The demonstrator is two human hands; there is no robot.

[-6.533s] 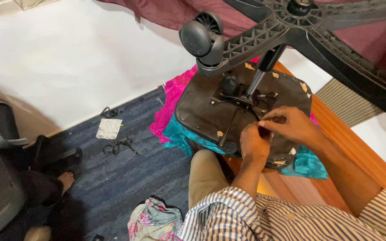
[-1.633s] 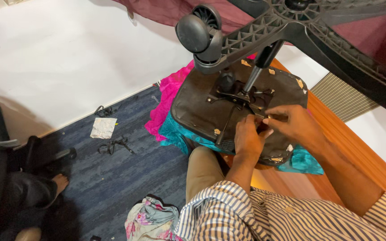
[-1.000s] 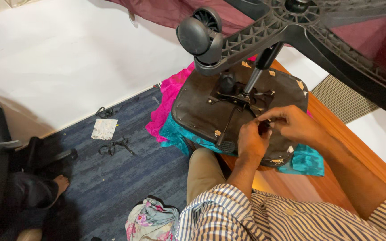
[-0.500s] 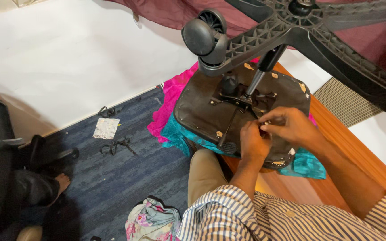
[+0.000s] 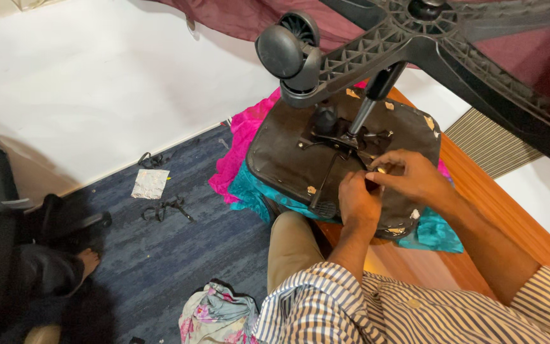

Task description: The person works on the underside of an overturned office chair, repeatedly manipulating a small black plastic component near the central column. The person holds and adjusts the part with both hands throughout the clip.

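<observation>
Upside-down, the worn black chair seat [image 5: 288,159] shows peeling patches.

We have an office chair turned upside down, the underside of its seat [image 5: 288,159] facing us on pink and teal cloth [image 5: 240,162]. Our left hand [image 5: 359,202] and right hand [image 5: 412,177] meet at the seat's 4 o'clock edge, fingertips pinched around a small brass-coloured piece [image 5: 381,170]. At 12 o'clock the star base [image 5: 453,48] and a caster [image 5: 288,48] rise. At 9 o'clock, foil [image 5: 150,183] lies on blue carpet [image 5: 160,255].
</observation>
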